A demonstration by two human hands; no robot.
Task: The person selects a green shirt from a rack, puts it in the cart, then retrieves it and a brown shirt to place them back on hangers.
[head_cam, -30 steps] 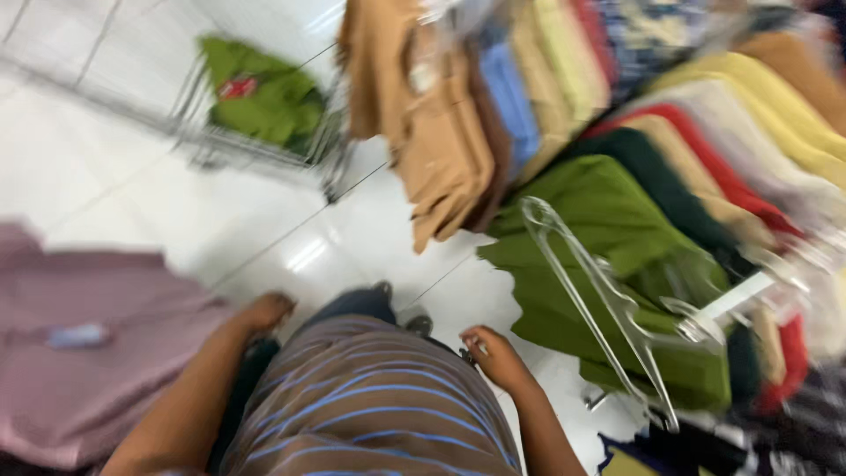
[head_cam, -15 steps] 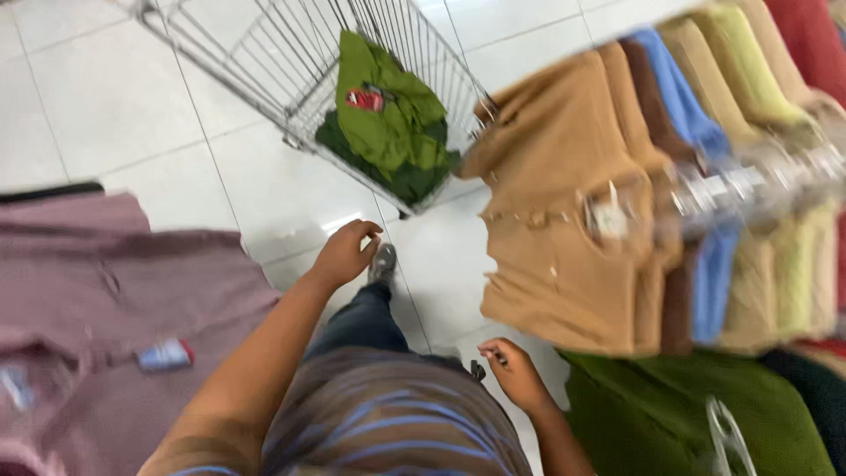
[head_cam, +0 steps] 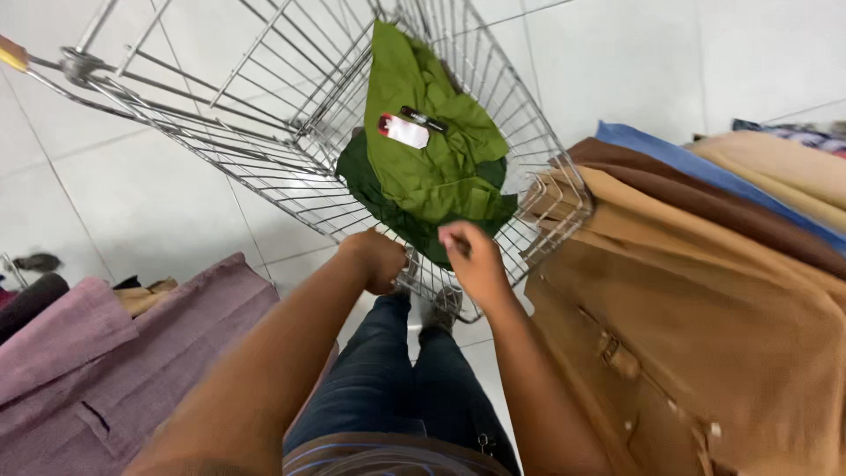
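Left hand (head_cam: 377, 261) curled closed on the near rim of a wire cart (head_cam: 264, 132), right hand (head_cam: 473, 260) seemingly gripping that rim too, green garments (head_cam: 423, 159) inside, tan clothes (head_cam: 705, 335) crowding right, open tiled floor (head_cam: 132, 203) left.

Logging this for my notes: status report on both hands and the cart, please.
Left hand closed on wire cart rim. Right hand at rim, grip unclear. Green garment inside cart. Tan clothes crowding right side.

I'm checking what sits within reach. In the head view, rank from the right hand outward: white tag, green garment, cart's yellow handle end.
1. Green garment, just beyond the right hand.
2. White tag, higher on it.
3. Yellow handle end, far upper left.
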